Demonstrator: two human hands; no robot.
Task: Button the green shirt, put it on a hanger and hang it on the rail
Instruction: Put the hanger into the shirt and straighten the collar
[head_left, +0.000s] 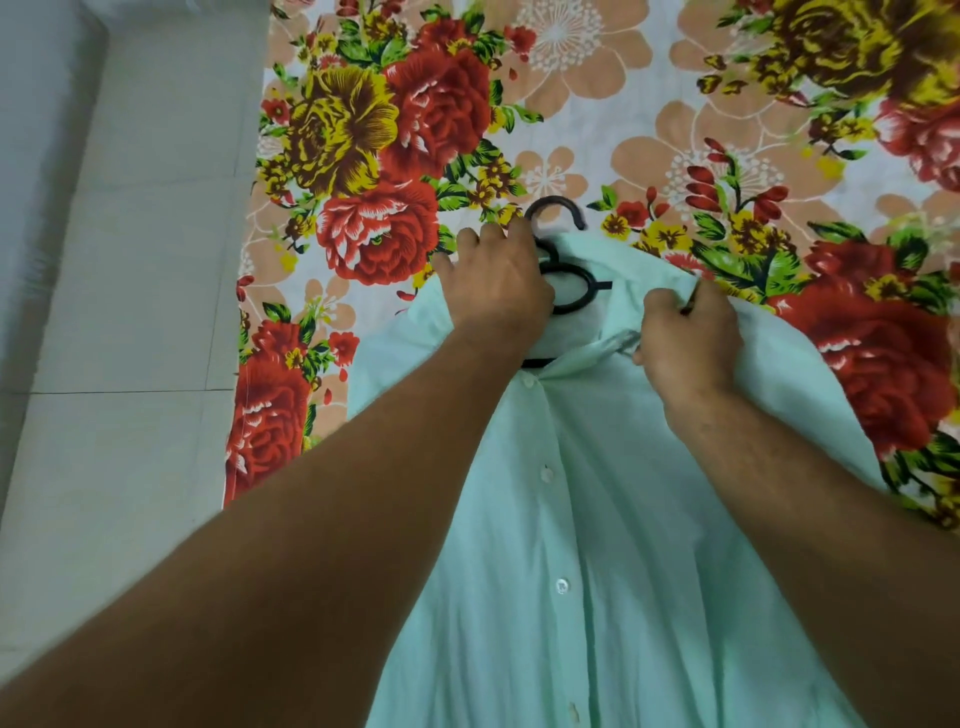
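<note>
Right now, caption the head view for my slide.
Left hand on the hanger, right hand pinching the shirt over it, on a floral sheet.

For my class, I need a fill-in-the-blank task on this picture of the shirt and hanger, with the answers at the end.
The shirt lies on a sheet printed with ____.
The hanger tucked into the shirt is coloured ____.
Small white ____ fasten the shirt's front.
Missing words: flowers, black, buttons.

One green shirt (613, 519), one black hanger (555, 207), two hands (493, 283) (685, 343), one floral sheet (623, 78) (four shirt buttons (546, 473) showing).
</note>
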